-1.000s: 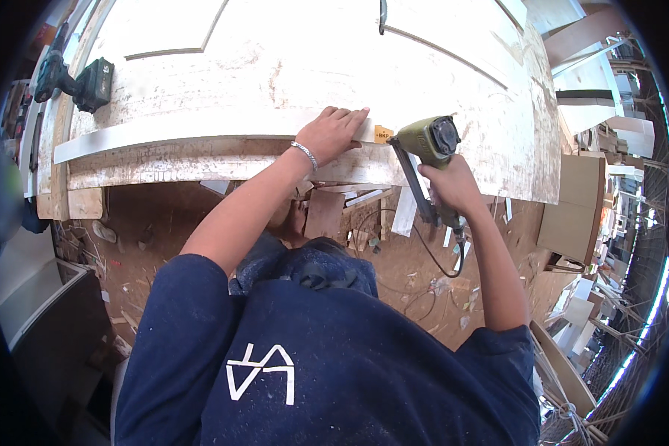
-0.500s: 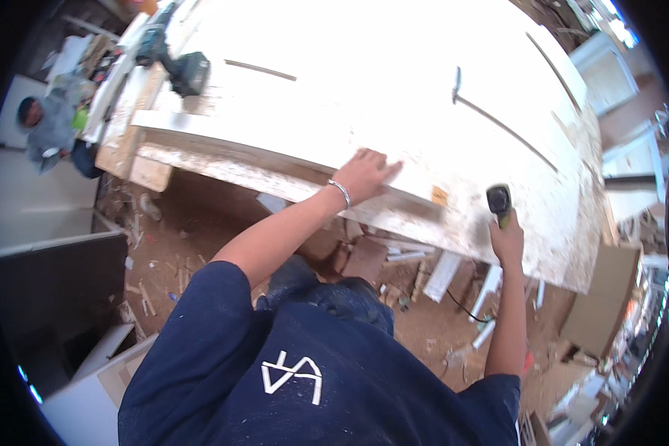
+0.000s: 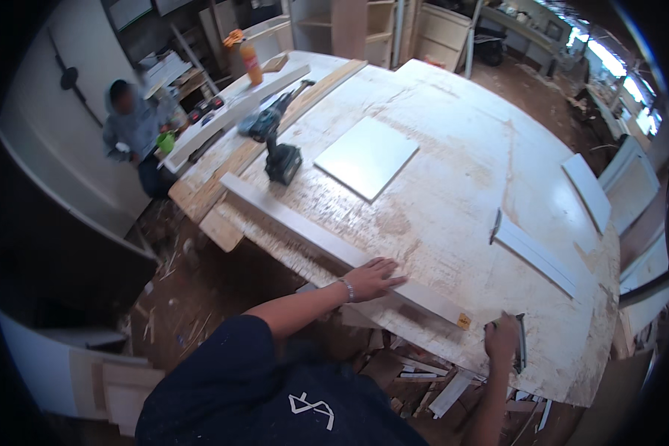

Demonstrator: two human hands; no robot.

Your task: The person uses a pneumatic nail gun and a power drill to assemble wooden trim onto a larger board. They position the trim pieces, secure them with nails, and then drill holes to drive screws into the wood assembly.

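My left hand [image 3: 372, 279] lies with its fingers stretched out over a long white board [image 3: 297, 221] near the table's front edge. A bracelet circles that wrist. Close to the board's right end, by a small yellow sticker [image 3: 463, 320], my right hand [image 3: 502, 338] is closed around a dark tool that looks like a nail gun [image 3: 521, 343]. Its narrow dark body shows to the right of the fingers; the grip is mostly hidden. Both rest over or just above the big, scuffed white worktable [image 3: 453, 253].
A cordless drill [image 3: 281, 160] stands left of a square white panel [image 3: 368, 158]. Pale strips [image 3: 535, 256] with a dark piece at one end lie right. An orange drink bottle [image 3: 251, 65] stands at the back. A co-worker [image 3: 134, 123] is at far left. Wood scraps [image 3: 431, 394] litter the floor.
The view has tilted up, showing more of the table and room. My right hand has turned the tool, which now shows a narrow side. My left hand remains on the board.
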